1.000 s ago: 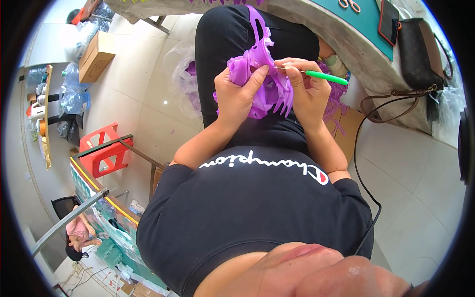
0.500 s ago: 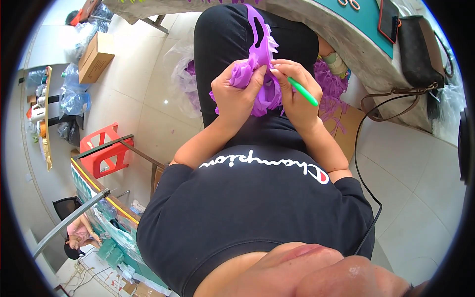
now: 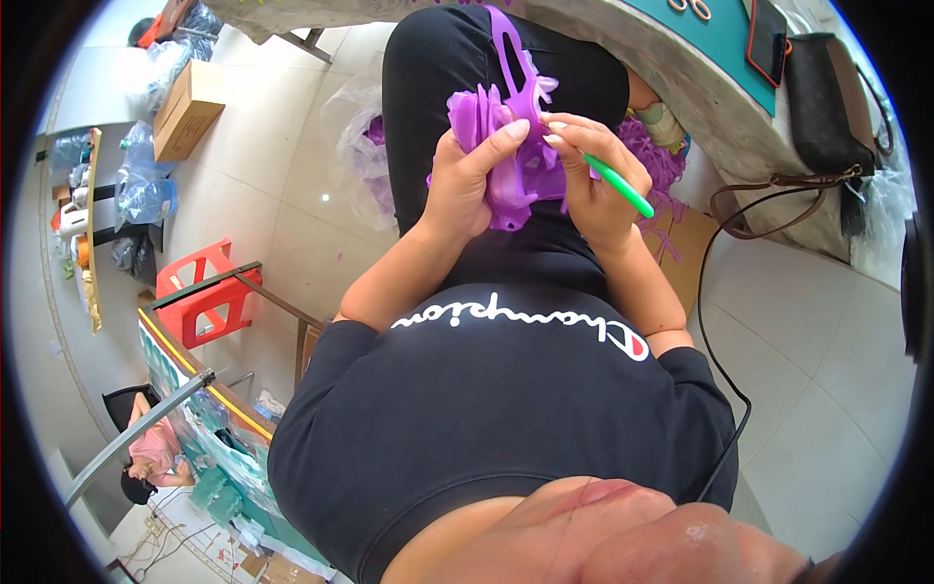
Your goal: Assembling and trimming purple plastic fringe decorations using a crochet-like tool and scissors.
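Over my lap I hold a floppy purple piece (image 3: 523, 190) with cut-out holes and ragged edges, its kind unclear. My left hand (image 3: 465, 180) is closed on its bunched left part, the thumb pressed on top. From there a narrow purple strip with a long slot runs up over my black trouser leg. My right hand (image 3: 601, 185) pinches a slim tool with a bright green handle (image 3: 620, 185). The tool's tip is hidden by my fingers, close to the purple piece's right edge.
A draped table (image 3: 720, 107) at upper right carries a green mat (image 3: 715, 44), orange-handled scissors (image 3: 691, 8), a phone (image 3: 767, 41) and a dark bag (image 3: 827, 102). Purple scraps (image 3: 654, 161) lie below it. At left are a red stool (image 3: 206, 297), a cardboard box (image 3: 190, 109) and another person (image 3: 154, 443).
The purple piece has been turned and fanned out in my left hand, its folds now standing upward. My right hand and the green-handled tool have shifted slightly right.
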The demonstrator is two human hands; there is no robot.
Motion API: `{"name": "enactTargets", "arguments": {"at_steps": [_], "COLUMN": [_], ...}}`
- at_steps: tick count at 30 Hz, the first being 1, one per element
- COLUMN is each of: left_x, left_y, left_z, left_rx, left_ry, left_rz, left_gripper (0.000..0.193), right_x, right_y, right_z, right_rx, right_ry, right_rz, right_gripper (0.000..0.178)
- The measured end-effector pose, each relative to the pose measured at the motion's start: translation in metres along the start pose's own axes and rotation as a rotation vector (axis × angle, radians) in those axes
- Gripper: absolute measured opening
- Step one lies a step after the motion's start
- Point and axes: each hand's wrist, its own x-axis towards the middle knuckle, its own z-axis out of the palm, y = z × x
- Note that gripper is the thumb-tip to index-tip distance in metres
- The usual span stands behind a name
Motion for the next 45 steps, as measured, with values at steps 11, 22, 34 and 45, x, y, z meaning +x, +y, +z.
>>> {"name": "enactTargets", "arguments": {"at_steps": [11,22,34,45], "left_x": [0.012,-0.001,-0.001,0.002], "left_y": [0.001,-0.006,-0.017,-0.025], "left_z": [-0.020,0.005,-0.009,-0.005], "left_rx": [-0.248,0.187,0.485,0.419], "left_ry": [-0.164,0.054,0.118,0.152], "left_rz": [-0.498,0.126,0.387,0.366], "left_gripper": [0.018,0.010,0.006,0.008], "right_x": [-0.003,-0.012,-0.002,-0.001], "right_y": [-0.010,-0.001,-0.007,-0.002], "right_z": [-0.016,-0.003,0.002,-0.006], "right_rx": [0.079,0.294,-0.114,-0.237], "right_ry": [-0.101,0.078,-0.031,0.036], "right_rz": [0.034,0.231,0.092,0.176], "right_gripper": [0.010,0.009,0.007,0.009]}}
